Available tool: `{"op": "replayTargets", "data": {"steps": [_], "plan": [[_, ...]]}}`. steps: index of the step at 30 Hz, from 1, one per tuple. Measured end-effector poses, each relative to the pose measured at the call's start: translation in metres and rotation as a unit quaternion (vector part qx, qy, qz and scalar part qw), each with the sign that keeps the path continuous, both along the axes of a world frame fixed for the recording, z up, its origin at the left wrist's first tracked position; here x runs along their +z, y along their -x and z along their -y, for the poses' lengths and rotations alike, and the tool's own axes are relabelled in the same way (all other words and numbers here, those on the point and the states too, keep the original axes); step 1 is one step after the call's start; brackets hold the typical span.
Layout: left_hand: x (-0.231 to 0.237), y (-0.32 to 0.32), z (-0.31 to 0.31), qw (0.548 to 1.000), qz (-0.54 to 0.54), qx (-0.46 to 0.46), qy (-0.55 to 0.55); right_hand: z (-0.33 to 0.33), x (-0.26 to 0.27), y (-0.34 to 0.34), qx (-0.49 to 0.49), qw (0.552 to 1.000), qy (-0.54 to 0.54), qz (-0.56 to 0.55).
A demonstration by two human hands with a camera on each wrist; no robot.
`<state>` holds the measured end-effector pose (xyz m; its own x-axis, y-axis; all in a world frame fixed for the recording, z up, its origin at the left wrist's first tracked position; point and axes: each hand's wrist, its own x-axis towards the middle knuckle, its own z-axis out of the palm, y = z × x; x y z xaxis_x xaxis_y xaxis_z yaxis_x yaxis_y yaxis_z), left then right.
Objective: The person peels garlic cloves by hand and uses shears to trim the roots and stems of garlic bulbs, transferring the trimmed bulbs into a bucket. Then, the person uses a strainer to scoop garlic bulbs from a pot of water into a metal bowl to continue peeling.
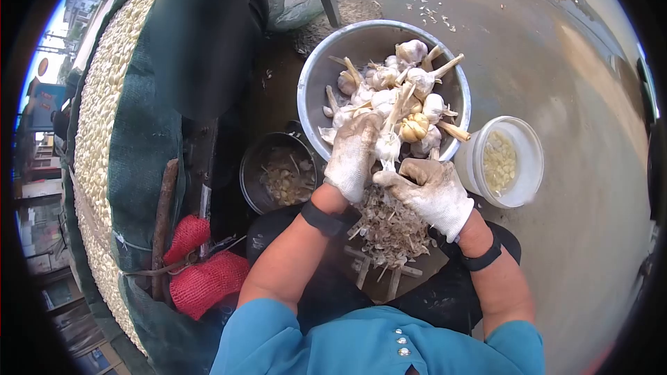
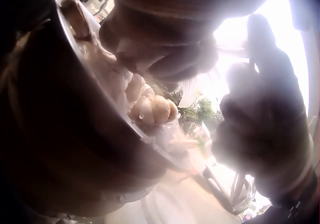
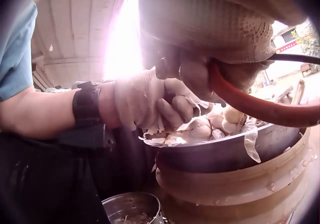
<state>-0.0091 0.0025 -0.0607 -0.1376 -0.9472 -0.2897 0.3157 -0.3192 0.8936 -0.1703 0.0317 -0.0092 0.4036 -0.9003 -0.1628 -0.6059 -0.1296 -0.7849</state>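
Both hands wear white work gloves with dirty fingers. The left hand (image 1: 353,149) grips a whole garlic bulb (image 1: 387,147) by its side, its dry stalk pointing away over the bowl. Close beside the bulb's root end is the right hand (image 1: 434,191), fingers curled and thumb toward the bulb. In the right wrist view, an orange-red curved piece (image 3: 265,104) comes out from the curled fingers of that hand; its kind does not show. Just beyond the hands, a metal bowl (image 1: 321,69) holds several garlic bulbs with stalks, including a yellowish, partly peeled bulb (image 1: 414,127).
A white bucket (image 1: 532,167) with peeled cloves stands right of the bowl. Left of it is a metal pot (image 1: 251,191) with bits of garlic. Dry skins (image 1: 392,232) lie heaped below the hands. On the left are a red mesh bag (image 1: 212,281) and a green-lined bed of cloves (image 1: 104,97).
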Motion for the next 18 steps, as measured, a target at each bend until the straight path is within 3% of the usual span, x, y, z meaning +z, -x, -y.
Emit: {"op": "replayTargets", "data": {"steps": [2, 3, 7, 8, 12, 14, 18], "plan": [[-0.002, -0.005, -0.001, 0.994, -0.107, -0.019, -0.001, -0.004, 0.011, -0.006, 0.02, 0.997, -0.071, -0.018], [-0.002, -0.001, 0.0, 0.994, -0.106, -0.001, -0.003, -0.003, 0.005, -0.005, 0.047, 0.992, -0.095, -0.06], [0.003, 0.0, 0.002, 0.99, -0.129, 0.007, -0.052, -0.002, -0.01, 0.006, 0.033, 0.995, -0.052, -0.074], [0.003, -0.002, 0.003, 0.991, -0.126, 0.008, -0.053, 0.002, -0.011, 0.01, 0.034, 0.991, -0.045, -0.122], [-0.002, -0.002, 0.005, 0.989, -0.14, 0.029, -0.027, 0.01, -0.003, 0.02, -0.13, 0.984, -0.12, -0.003], [0.001, -0.003, 0.004, 0.995, -0.098, 0.007, -0.018, 0.008, -0.008, 0.022, -0.185, 0.961, -0.107, 0.174], [-0.001, -0.004, -0.002, 0.998, -0.036, -0.006, 0.046, 0.007, -0.005, 0.019, -0.16, 0.95, -0.191, 0.187]]}}
